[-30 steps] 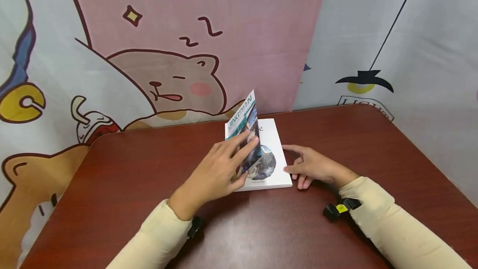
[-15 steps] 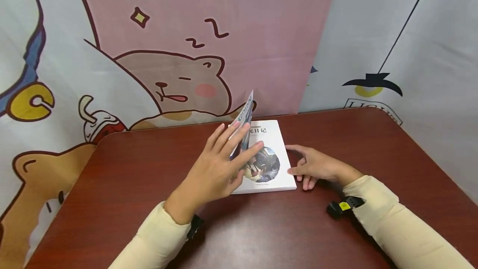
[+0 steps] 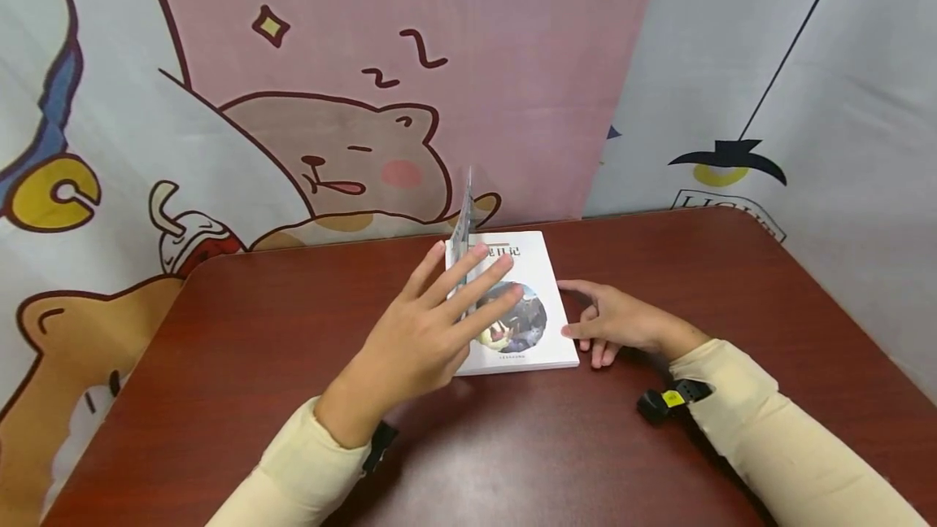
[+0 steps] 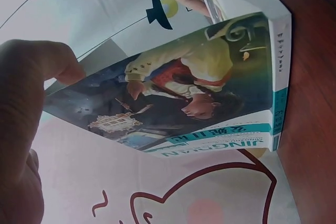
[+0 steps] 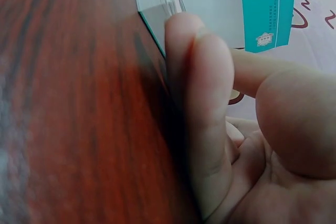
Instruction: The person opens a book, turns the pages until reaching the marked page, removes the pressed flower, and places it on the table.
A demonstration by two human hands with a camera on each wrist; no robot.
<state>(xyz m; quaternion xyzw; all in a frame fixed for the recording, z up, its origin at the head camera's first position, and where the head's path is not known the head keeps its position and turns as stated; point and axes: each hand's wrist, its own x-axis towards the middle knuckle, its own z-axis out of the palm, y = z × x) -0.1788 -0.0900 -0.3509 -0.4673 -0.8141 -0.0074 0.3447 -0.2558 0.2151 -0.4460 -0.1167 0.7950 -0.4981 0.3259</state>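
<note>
A paperback book lies on the table with its front cover (image 3: 461,226) raised nearly upright at the left. Its white title page (image 3: 523,267) bears a round picture. In the left wrist view the cover's painted outer face (image 4: 178,82) and the spine (image 4: 281,87) show. My left hand (image 3: 417,332) has its fingers spread beside the raised cover, overlapping the page in the head view; a fingertip (image 4: 71,72) is right at the cover's free edge. My right hand (image 3: 622,322) touches the book's right edge with thumb and forefinger, the other fingers bent below.
The brown table (image 3: 293,332) surrounds the book. Behind it hangs a printed cloth (image 3: 542,63) with a sleeping bear. A teal flap (image 5: 268,9) stands up beyond the pages in the right wrist view. A black wrist device (image 3: 655,405) sits under my right sleeve.
The cover has swung left from a rightward lean to nearly upright, uncovering more of the title page. My left fingers have spread wider; the right hand stays at the book's edge.
</note>
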